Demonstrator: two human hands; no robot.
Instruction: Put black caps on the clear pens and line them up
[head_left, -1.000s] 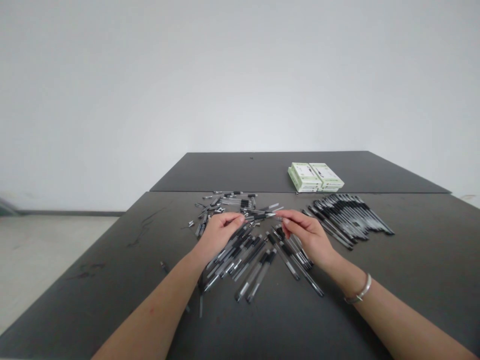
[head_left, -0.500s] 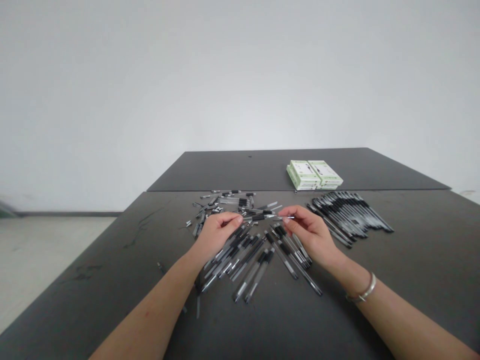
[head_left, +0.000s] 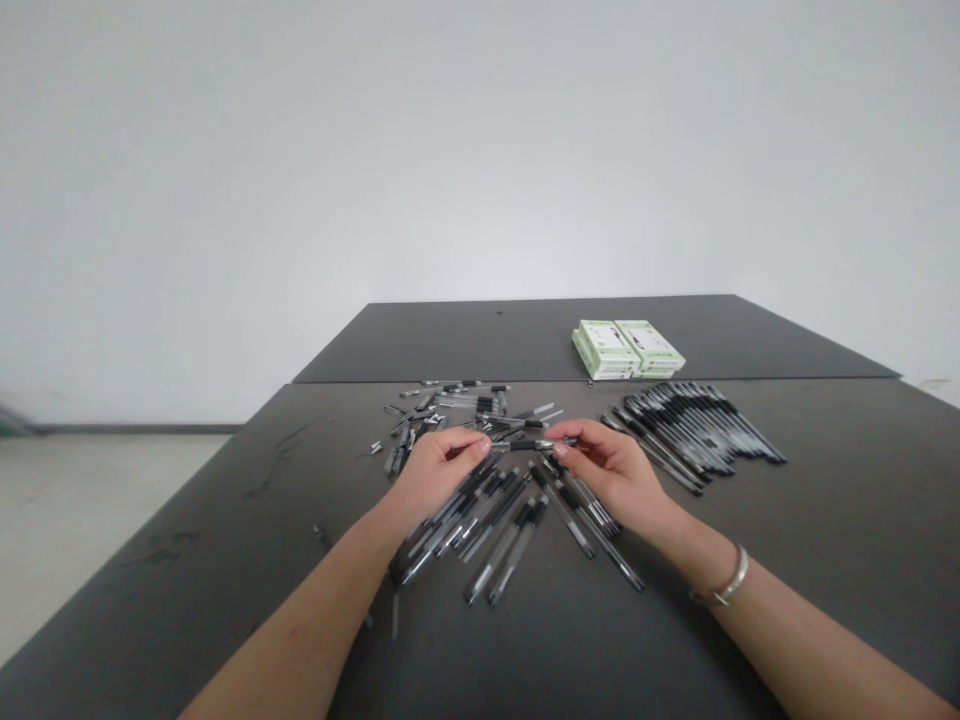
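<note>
Black tabletop (head_left: 840, 520) is lying under both our forearms, which are being cut off by the bottom edge. A clear strip (head_left: 395, 612) is lying just beside our left forearm, partly covered, so we are not making out its full shape. A silver bracelet (head_left: 739, 578) is circling our right wrist. Between our arms, a pair of pens (head_left: 517, 552) is lying slantwise, with a fan of pens (head_left: 450, 525) partly disappearing under our left hand (head_left: 441, 462) and a slanted group (head_left: 570, 522) lying partly beneath our right hand (head_left: 613, 468).

Above these, we are holding one pen (head_left: 525, 445) nearly level between our hands. Our left thumb and forefinger are pinching its clear end, closed tight with no gap; our right thumb and forefinger are pinching the other end, just past the black grip. Our fingers are hiding both ends, and we cannot tell what the dark bit among our right fingertips is.

Beyond, a jumble of pen parts (head_left: 480, 404) is lying loose, its small pieces blurring together and partly vanishing behind our left hand. To the right, a row of pens (head_left: 697, 430) is lying side by side. Farther off, green-and-white boxes (head_left: 630, 350) are sitting stacked, their print too small for reading, before a pale wall (head_left: 480, 150).
</note>
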